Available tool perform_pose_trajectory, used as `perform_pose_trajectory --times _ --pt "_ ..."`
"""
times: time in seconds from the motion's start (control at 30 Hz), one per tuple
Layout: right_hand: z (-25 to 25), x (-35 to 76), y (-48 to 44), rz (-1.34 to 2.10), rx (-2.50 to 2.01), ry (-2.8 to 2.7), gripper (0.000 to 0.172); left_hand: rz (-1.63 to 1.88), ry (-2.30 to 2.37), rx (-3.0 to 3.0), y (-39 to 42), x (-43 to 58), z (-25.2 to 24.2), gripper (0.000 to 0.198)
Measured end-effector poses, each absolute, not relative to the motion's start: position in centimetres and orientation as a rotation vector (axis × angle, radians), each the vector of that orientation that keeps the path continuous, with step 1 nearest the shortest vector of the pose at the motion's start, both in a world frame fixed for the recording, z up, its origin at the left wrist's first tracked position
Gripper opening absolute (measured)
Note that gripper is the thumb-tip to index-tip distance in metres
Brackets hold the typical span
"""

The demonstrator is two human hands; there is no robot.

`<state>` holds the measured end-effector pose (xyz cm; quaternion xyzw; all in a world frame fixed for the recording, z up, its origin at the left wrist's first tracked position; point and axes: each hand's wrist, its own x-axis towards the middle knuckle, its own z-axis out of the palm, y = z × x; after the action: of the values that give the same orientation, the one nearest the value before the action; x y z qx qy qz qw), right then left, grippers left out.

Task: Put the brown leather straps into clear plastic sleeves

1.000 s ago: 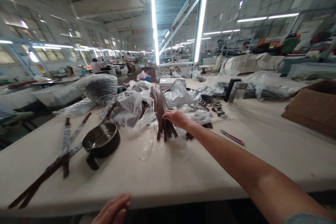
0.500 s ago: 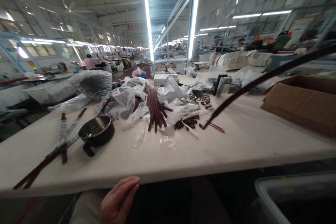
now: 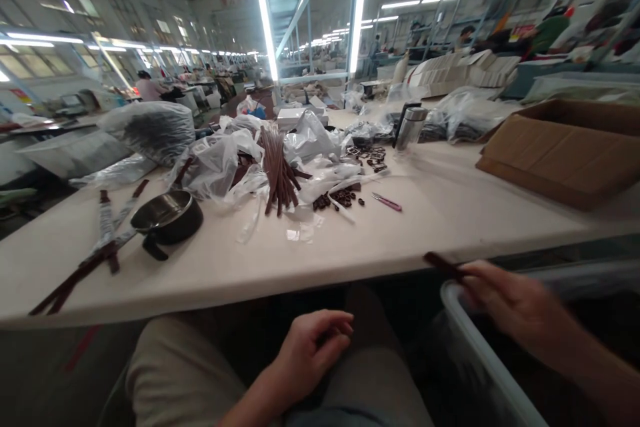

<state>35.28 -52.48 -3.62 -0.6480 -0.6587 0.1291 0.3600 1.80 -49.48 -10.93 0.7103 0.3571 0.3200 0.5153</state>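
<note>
My right hand (image 3: 515, 303) is closed round a dark brown strap (image 3: 443, 265). A short end of the strap sticks out past the fingers, by the table's front edge. This hand is above the rim of a translucent plastic bin (image 3: 463, 310). Over my lap, my left hand (image 3: 315, 347) is loosely curled, with a gap between thumb and fingers and nothing seen in it. A bundle of brown straps (image 3: 279, 170) lies on plastic bags at the middle of the table (image 3: 330, 253). Small dark loops (image 3: 345, 197) and a pink-handled tool (image 3: 387, 201) lie to its right.
A dark pot (image 3: 173, 223) stands at the left, beside crossed brown straps (image 3: 107, 250) partly wrapped in printed film. Metal buckles (image 3: 373, 159) lie near a steel flask (image 3: 411, 127). An open cardboard box (image 3: 555, 153) sits at the right. Other people work farther back.
The long strap that stretched across the right side has come down toward the bin, now in my right hand. My left hand has moved right, over my lap. The view has tilted down.
</note>
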Motion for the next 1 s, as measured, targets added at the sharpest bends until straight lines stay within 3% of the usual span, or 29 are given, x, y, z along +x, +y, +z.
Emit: perform_pose_trajectory --times 0.1,0.17,0.27,0.47,0.67,0.77,0.93,1.0 --pt "-6.6 31.1 -52.0 0.847 -1.499 -2.096 0.037 0.638 0.846 1.555 -49.8 3.9 -10.2 0.036" --pt "-7.6 28.6 -51.6 1.019 -1.421 -2.202 0.031 0.620 0.861 1.516 -49.8 4.8 -9.8 0.030" --pt "-8.1 26.8 -50.9 1.149 -1.294 -2.253 0.029 0.669 0.932 1.446 -49.7 5.4 -9.8 0.018" --pt "-9.3 27.5 -49.0 1.228 -1.232 -2.136 0.024 0.767 0.954 1.050 -49.1 4.4 -11.3 0.043" --pt "-9.7 26.9 -48.9 1.448 -1.219 -1.908 0.027 0.774 0.997 0.962 -49.1 2.6 -11.6 0.042" --pt "-10.0 26.7 -49.3 1.185 -1.216 -2.001 0.021 0.796 1.028 0.922 -49.2 2.6 -11.9 0.037" --pt "-11.2 26.5 -50.3 0.332 -1.258 -2.288 0.027 0.892 1.034 0.788 -49.1 3.2 -12.3 0.038" --pt "-11.4 26.3 -50.6 0.249 -1.287 -2.302 0.025 0.899 1.057 0.813 -49.0 3.5 -12.2 0.035"
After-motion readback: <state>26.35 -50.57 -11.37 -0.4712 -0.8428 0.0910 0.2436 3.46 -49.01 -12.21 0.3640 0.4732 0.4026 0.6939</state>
